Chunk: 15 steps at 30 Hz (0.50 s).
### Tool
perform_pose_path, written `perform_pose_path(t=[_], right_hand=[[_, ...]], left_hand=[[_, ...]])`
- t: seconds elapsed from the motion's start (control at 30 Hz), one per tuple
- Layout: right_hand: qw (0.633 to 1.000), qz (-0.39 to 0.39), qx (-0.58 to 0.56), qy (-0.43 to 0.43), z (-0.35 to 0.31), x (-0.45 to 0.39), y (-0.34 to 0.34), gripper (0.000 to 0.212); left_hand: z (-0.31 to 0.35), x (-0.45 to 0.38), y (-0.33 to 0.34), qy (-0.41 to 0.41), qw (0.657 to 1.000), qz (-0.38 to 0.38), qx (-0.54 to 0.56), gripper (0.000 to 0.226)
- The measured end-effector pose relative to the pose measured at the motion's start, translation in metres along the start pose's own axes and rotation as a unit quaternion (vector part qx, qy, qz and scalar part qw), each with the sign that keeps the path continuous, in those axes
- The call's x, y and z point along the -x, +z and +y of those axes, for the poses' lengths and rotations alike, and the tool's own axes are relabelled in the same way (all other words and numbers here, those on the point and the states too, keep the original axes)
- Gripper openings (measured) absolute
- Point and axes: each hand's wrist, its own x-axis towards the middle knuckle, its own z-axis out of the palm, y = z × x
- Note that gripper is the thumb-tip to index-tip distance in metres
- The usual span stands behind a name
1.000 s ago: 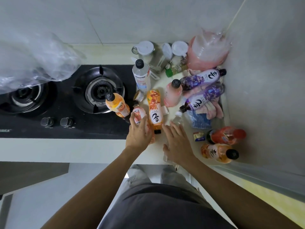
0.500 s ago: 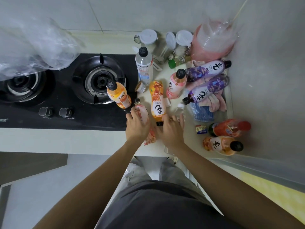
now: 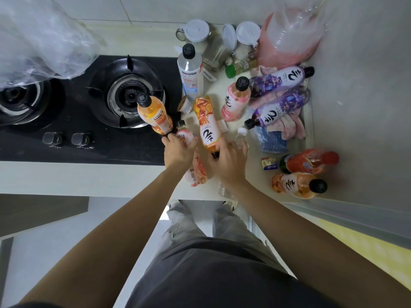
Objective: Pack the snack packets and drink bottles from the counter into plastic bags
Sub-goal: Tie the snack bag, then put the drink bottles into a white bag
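Hands on bottles at the middle of the frame.
Head view: left hand [image 3: 178, 151] wraps a pink bottle [image 3: 193, 161] lying on the counter [image 3: 111, 178]; right hand [image 3: 229, 162], fingers loosely spread, covers an orange bottle's [image 3: 206, 125] cap. Clear plastic bag [image 3: 40, 41] sits upper left.

We see pale counter [image 3: 93, 174], black two-burner hob [image 3: 73, 121] set in left. Crumpled clear bag [image 3: 37, 41] over far-left burner. Right of hob: bottles crowd counter, orange one [image 3: 205, 121] lying flat, two purple ones [image 3: 278, 94] on pink cloth [image 3: 291, 127], white-lidded jars [image 3: 198, 32] at back.
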Motion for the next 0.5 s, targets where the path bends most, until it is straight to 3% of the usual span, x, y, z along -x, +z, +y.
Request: perform_pose_path(t=[0.07,0.2,0.5], right_hand=[[1.0,-0.007,-0.021,-0.018,0.003,0.0,-0.008,0.027],[0.997,-0.027,-0.058,-0.046,-0.007,-0.004,-0.034,0.026],[0.987,0.028,-0.116,-0.107,-0.054,-0.044,-0.077,0.029]], left_hand=[[-0.003,0.01,-0.007,0.029,0.999,0.012,0.023,0.073],[-0.012,0.035,-0.026,0.083,0.993,0.047,0.065,0.065],[-0.044,0.07,-0.063,0.167,0.979,0.095,0.073,0.065]])
